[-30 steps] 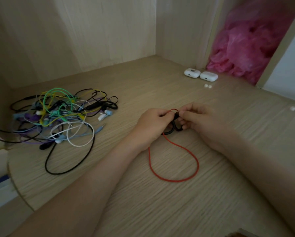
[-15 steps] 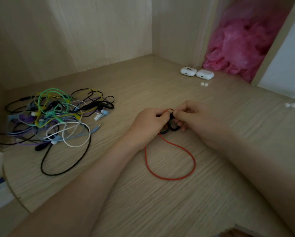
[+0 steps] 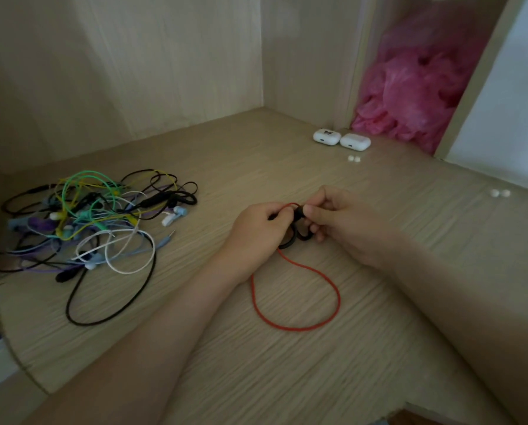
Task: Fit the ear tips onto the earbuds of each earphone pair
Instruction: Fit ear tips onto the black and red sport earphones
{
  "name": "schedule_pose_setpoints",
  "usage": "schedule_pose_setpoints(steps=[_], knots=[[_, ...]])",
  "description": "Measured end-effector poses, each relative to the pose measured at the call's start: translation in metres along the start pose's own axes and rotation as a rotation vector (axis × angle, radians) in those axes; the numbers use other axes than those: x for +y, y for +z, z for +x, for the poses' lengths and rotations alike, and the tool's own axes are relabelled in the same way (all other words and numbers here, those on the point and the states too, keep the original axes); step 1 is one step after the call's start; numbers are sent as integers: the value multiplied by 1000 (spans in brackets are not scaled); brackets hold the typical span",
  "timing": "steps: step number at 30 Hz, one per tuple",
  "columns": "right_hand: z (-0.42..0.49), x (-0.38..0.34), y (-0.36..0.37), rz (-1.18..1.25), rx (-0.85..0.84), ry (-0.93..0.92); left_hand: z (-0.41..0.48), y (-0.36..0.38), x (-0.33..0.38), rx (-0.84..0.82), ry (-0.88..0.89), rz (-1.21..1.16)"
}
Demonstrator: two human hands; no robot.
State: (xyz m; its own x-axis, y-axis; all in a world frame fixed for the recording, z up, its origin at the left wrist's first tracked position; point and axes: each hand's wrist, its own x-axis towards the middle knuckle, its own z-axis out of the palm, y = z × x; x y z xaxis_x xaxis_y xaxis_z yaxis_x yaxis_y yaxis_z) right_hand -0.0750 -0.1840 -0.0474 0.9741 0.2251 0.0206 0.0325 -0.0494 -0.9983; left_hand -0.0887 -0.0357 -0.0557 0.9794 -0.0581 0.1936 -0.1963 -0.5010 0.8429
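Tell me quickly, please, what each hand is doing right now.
Left hand: pinching the red-corded earphone with black ear hooks.
Right hand: pinching the same earphone's black earbud.

The worktop [image 3: 287, 378] is pale, fine-grained wood. On its left side lies a tangle of earphones [image 3: 97, 222], with black, green, yellow, purple, white and blue cords crossing one another. At the middle, the red earphones [image 3: 338, 297] trail their cord in an open loop on the wood. Far back, a marked white case [image 3: 326, 136] and a plain white case [image 3: 355, 142] sit side by side. One pair of ear tips [image 3: 353, 158] lies just in front of them. A second pair of ear tips [image 3: 500, 193] lies well apart on the right.
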Motion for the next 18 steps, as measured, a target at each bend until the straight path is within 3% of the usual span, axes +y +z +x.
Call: schedule_pose_setpoints(steps=[5, 9, 13, 16, 18], knots=[[0, 4, 1, 33, -8, -23, 2, -1, 2, -14, -107, -97], [-2, -1, 0, 56, -52, -52, 1, -3, 2, -30, -53, -225], [-7, -7, 4, -33, 38, -126, 3, -10, 8, 10, -58, -382], [-12, -6, 23, -170, -206, -105, 8, -17, 17, 54, -26, -400], [-3, -6, 37, -338, -225, -93, 13, -28, 25, 86, -30, -336]])
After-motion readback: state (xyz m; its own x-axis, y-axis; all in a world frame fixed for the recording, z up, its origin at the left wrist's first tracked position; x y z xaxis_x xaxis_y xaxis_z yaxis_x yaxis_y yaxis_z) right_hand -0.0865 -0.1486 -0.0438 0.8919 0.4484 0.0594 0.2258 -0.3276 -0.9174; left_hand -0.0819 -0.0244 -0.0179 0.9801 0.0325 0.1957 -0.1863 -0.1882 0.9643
